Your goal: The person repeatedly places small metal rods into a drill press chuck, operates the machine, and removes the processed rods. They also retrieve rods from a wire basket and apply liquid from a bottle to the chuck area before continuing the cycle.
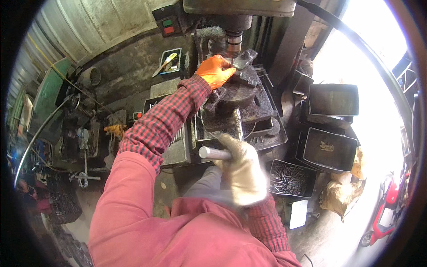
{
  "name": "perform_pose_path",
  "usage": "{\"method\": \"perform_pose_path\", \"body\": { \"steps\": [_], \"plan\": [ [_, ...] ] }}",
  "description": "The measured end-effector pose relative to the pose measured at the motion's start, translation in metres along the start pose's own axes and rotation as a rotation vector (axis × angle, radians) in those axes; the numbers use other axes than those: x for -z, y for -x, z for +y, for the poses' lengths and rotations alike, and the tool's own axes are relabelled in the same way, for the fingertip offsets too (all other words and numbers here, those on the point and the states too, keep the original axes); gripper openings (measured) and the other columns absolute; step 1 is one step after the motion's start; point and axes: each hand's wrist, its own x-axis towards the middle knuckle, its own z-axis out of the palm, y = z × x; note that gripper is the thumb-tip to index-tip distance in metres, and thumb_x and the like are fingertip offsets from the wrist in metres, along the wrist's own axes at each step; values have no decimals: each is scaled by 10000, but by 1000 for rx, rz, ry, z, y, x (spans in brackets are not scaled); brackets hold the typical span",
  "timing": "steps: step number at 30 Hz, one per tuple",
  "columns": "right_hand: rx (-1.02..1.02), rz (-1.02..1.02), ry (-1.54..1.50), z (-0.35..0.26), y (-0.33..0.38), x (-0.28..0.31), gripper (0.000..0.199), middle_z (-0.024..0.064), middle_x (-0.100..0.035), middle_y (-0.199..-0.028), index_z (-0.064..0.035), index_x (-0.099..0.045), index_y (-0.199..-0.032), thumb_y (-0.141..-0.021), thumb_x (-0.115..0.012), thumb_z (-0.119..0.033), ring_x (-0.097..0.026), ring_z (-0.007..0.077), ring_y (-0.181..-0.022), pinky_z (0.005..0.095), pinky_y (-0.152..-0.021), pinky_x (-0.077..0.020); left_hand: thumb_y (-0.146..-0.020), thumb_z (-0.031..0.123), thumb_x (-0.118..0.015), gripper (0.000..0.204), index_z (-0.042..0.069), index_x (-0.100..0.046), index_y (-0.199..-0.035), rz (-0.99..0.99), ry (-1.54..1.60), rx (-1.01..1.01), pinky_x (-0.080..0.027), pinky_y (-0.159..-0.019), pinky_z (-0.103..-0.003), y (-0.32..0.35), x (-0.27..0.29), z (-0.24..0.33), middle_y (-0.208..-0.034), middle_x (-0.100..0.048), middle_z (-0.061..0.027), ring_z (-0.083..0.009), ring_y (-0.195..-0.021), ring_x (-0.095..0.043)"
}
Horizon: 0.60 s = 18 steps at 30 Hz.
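My left hand point(215, 72), in an orange glove, reaches to the machine vise point(233, 95) under the drill press chuck point(234, 42). Its fingers are pinched together at the vise's jaws, and whatever lies between them is hidden. Nearer my body, my right hand point(245, 171), in a whitish work glove and slightly blurred, is wrapped round a smooth grey metal bar point(214, 153). One blunt end of the bar sticks out to the left. Just beyond that hand, the vise's screw point(238, 123) points toward me; whether the bar joins it, I cannot tell.
Right of the machine stand dark metal trays point(333, 100), and a bin of small metal pins point(291, 179) sits lower. A shallow box with a brush point(168, 62) lies behind my left arm. A red and green switch box point(168, 23) hangs at the back.
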Motion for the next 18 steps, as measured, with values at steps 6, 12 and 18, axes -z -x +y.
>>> {"method": "perform_pose_path", "body": {
  "steps": [6,12,18],
  "plan": [
    [259,479,318,4,-10,60,617,114,-662,-1137,-3,-459,-1505,-942,-700,-88,-681,195,-913,327,-797,-605,-856,345,-848,403,-7,-739,-1018,-20,-32,-30,-573,-851,-358,-7,2,-5,-994,-777,-136,-259,-945,-757],
    [-346,-6,225,68,27,28,505,132,-714,-1084,-59,-605,-1337,-1056,-559,-477,-707,260,-895,389,-849,-585,-850,397,-816,399,25,-784,-991,-21,12,-32,-572,-838,-398,-9,2,-9,-988,-778,-144,-299,-925,-750],
    [111,-435,673,-42,29,44,346,229,-726,-942,21,-721,-1157,-911,-729,-222,-722,365,-835,382,-760,-560,-833,369,-867,452,-1,-703,-1033,-50,23,-13,-569,-859,-361,-7,6,-2,-980,-770,-151,-259,-964,-753]
  ]
}}
